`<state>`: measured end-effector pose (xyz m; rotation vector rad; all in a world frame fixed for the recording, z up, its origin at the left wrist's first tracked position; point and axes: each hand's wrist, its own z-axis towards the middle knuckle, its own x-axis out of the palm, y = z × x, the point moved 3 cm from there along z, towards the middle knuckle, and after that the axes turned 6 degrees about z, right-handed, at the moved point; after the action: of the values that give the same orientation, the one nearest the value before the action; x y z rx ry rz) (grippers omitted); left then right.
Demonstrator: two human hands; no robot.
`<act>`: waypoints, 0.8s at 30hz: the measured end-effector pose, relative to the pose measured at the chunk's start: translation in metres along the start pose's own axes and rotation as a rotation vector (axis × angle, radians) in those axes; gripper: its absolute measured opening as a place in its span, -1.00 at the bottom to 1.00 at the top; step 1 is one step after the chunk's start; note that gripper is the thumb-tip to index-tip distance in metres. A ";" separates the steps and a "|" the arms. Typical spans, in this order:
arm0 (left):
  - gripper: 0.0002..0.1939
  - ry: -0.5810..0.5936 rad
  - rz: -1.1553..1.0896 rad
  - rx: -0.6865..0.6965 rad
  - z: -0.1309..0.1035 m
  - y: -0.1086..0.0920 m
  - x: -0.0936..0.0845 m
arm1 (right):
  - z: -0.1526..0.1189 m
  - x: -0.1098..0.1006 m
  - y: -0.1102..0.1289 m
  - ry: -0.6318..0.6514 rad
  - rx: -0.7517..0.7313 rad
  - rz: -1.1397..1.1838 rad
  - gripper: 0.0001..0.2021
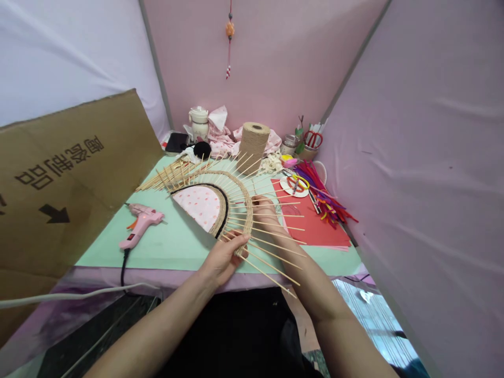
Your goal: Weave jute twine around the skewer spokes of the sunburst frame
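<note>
A half-round fan of thin wooden sticks is tilted above the table. Its centre is pink dotted cloth, edged with twine and a black cord; a woven twine band crosses the sticks further out. My left hand is closed on the fan's near lower end, thumb on top of the band. Behind the spread sticks, my right hand has curled fingers beside the band's outer side. Sticks partly cover that hand, and what it pinches, if anything, is hidden. Beyond the fan stands a large twine spool.
A pink glue gun lies at left beside a cardboard sheet. Loose sticks lie behind it. Red sheets, yellow-handled scissors and coloured pipe cleaners are at right. A white bottle stands at the back.
</note>
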<state>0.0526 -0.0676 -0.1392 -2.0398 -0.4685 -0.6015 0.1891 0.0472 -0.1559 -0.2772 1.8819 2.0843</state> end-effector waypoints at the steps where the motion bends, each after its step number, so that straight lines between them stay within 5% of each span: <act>1: -0.72 0.007 -0.020 0.000 0.001 0.001 -0.001 | 0.000 -0.001 0.000 -0.015 -0.007 -0.026 -0.86; 7: -0.93 -0.022 -0.113 -0.025 0.006 0.010 -0.005 | -0.001 -0.012 -0.001 -0.106 -0.029 -0.167 -0.84; 16: -0.55 0.177 -0.298 0.006 -0.001 -0.001 0.009 | -0.001 -0.010 -0.005 -0.073 -0.030 -0.198 -0.81; 24: -0.57 0.184 -0.373 0.006 0.001 0.000 0.005 | 0.000 -0.014 -0.014 -0.113 -0.006 -0.199 -0.84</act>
<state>0.0566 -0.0666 -0.1365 -1.8801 -0.7459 -1.0001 0.2068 0.0472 -0.1637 -0.3275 1.7091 1.9320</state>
